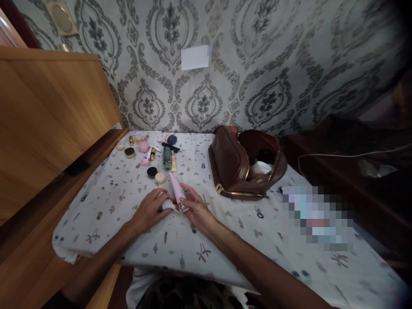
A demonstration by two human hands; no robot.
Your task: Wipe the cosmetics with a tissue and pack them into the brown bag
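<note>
My right hand (197,209) is closed around a pale pink tube (176,187) with a silvery cap end pointing down toward me. Beside it my left hand (153,207) grips a crumpled white wipe (168,204), close to the tube's lower end. Just beyond my hands lie a cream round jar (160,178) and a black round lid (152,172). Farther back are a green bottle (167,157), a yellowish tube (173,162), a pink round container (143,147) and several other small cosmetics.
An open brown leather bag (246,163) stands right of centre, something white inside. The patterned cloth (128,240) covers the table, which meets a papered wall. A wooden panel (58,124) rises at the left. A blurred item (317,216) lies at the right.
</note>
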